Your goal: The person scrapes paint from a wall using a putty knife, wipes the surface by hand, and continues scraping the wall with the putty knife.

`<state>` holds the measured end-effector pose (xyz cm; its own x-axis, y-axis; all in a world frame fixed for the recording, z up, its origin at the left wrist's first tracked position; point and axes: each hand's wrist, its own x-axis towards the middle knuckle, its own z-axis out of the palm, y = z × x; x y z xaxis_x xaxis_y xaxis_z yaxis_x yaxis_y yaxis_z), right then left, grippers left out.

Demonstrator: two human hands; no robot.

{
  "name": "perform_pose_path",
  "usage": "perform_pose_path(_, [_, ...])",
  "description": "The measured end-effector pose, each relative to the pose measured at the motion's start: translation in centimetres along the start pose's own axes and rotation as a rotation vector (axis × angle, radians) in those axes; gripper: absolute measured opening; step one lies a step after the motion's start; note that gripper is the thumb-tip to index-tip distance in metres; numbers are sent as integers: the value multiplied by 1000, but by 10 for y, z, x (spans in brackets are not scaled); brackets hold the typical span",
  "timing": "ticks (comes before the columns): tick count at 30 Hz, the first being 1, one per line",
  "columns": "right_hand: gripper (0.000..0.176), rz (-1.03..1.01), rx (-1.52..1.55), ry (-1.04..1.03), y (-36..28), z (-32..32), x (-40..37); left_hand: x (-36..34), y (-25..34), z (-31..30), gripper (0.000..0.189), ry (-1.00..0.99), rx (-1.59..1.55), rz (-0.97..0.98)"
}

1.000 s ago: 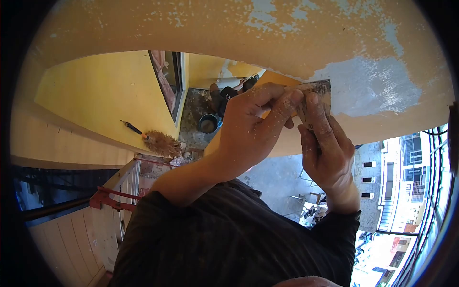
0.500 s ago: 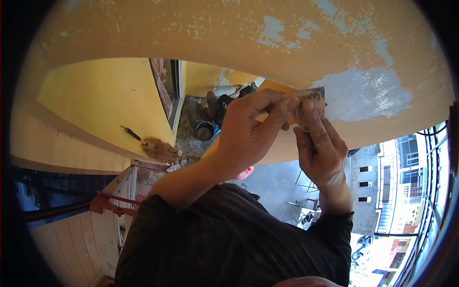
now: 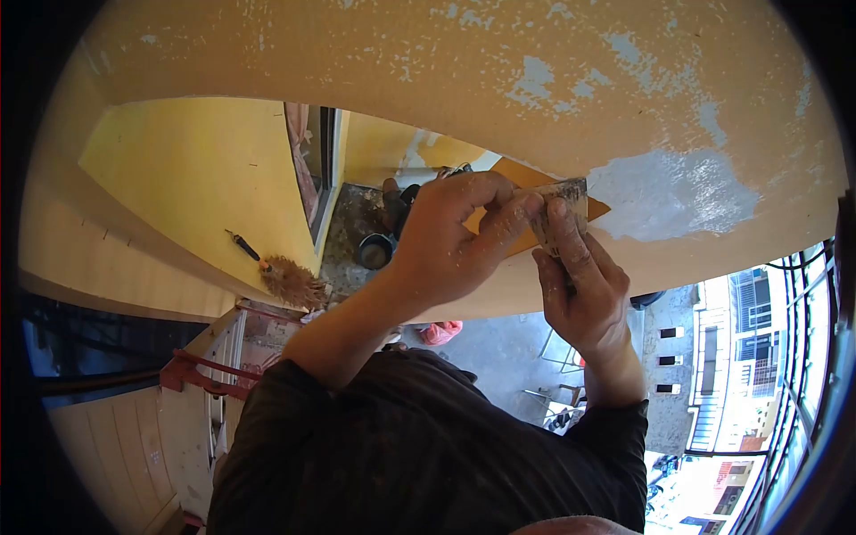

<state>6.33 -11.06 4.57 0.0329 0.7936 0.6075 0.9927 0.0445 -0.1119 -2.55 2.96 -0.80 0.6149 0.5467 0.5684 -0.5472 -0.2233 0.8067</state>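
A putty-smeared scraper with a flat blade is gripped in my right hand, its fingers laid along the blade. My left hand is closed on an orange flat sheet, whose corners stick out behind the fingers. The left fingertips meet the scraper's blade. Just right of the blade lies a white-grey putty patch on the curved yellow-orange surface. Whitish specks dot both hands. Most of the scraper's handle is hidden by my right fingers.
A brown bristly brush and a dark-handled tool lie on the ledge to the left. Below are a dark bucket, part of another person, a red clamp-like bracket and a pink bag.
Both hands have shifted slightly left and down in the view, away from the putty patch. More of the orange sheet now shows. The whole view has shifted a little.
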Motion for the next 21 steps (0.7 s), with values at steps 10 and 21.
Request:
perform_pose_path(10, [54, 51, 110, 102, -4, 13, -6, 3, 13, -9, 20, -85, 91, -19])
perform_pose_path(21, [54, 111, 169, 125, -8, 21, -3, 0, 8, -10, 20, -53, 50, -100])
